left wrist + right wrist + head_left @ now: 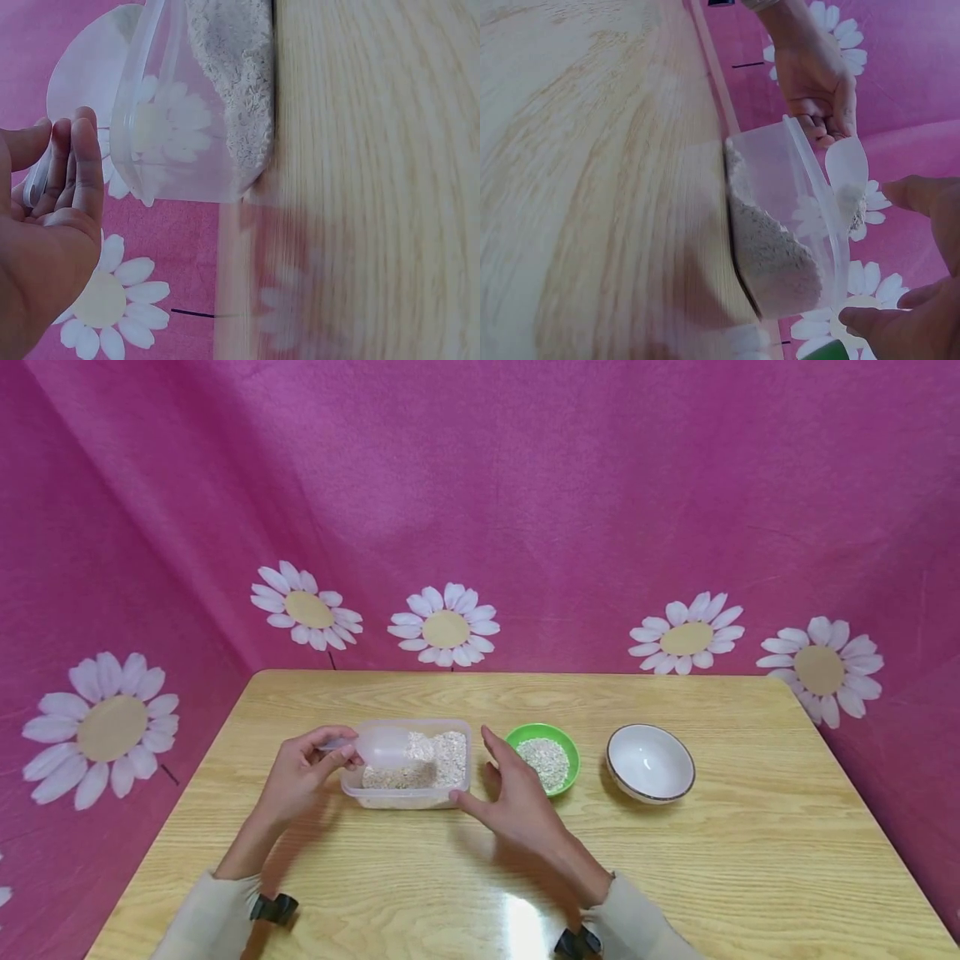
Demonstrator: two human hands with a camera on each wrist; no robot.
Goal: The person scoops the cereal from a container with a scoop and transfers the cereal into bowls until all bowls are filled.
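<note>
Oats portioned by hand at a tabletop (750,843). The left hand (302,777) pinches the handle of a translucent scoop (384,748) between thumb and fingers; the scoop lies over the left part of a clear tub (401,794), above its rim, with flakes at its mouth. Oats (452,758) in the tub slope unevenly, as the right wrist view shows through the wall. The right hand (517,802) holds nothing: its fingers are extended, the thumb apart from them, at the tub's right end. The thumb tip lies at the near right corner; whether it touches the rim cannot be told. To the right of the tub, near that hand, stands a green bowl (542,730) containing oats; farther right, apart from it, stands a white bowl (651,764) with a dark rim. Behind the tabletop hangs a pink cloth (562,485) patterned with white daisies.
</note>
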